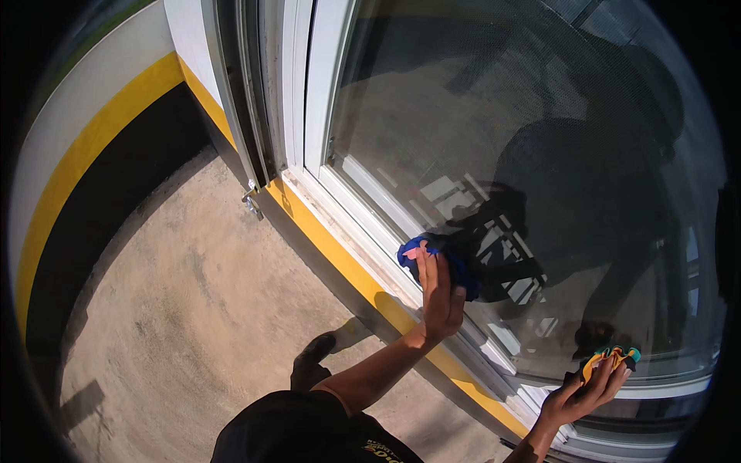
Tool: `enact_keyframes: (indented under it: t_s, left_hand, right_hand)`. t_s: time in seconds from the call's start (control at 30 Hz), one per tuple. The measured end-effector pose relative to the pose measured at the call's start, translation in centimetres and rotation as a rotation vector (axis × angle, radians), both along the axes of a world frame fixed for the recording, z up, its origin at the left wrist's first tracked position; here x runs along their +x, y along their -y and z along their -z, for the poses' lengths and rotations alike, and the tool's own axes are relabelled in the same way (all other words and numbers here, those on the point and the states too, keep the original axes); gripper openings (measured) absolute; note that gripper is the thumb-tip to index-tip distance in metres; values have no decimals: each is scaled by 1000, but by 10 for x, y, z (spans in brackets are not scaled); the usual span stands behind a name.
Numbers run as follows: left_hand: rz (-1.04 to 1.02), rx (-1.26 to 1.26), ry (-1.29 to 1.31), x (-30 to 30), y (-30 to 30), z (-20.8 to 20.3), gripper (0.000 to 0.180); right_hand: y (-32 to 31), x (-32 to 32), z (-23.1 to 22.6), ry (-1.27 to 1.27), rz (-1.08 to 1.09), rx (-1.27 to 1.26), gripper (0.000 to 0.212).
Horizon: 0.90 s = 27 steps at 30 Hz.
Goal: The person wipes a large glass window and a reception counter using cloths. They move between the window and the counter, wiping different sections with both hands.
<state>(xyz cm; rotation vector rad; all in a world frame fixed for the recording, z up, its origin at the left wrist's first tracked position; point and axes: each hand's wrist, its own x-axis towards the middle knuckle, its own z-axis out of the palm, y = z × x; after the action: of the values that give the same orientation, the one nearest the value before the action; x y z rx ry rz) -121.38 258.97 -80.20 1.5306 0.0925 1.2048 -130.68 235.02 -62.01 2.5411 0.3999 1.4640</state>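
My left hand (439,301) is closed on a crumpled blue cloth (457,268), which has a pink patch showing beside the fingertips. It presses the cloth against the lower part of a large window pane (432,116), close to the white frame (323,85). Farther right, my right hand (584,399) grips a bunched cloth (599,361) in yellow-orange, teal and black. This second cloth rests at the pane's lower right, near the bottom frame rail. My fingers partly cover both cloths.
Below the window runs a white sill (340,220) over a yellow band (332,251). A metal latch (252,202) sticks out at the corner by a grey upright track (251,100). On the left curves a white, yellow and black wall (116,127) above concrete floor (201,285). My dark shoe (315,351) stands there.
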Motion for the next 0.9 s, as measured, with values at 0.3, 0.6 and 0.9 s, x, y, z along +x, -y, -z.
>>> enact_keyframes:
  t_s: [0.3,0.6,0.9]
  left_hand:
    - [-293,-251,-55,80,-220,-27,57]
    - [-36,-179,-179,-28,105,6,70]
    - [7,233,-81,-41,183,46,89]
  right_hand:
    - [55,-31,-8,-161,-338,296,30]
    - [90,-46,-28,-250,-416,265,39]
    - [2,-38,-75,-69,-361,1397,31]
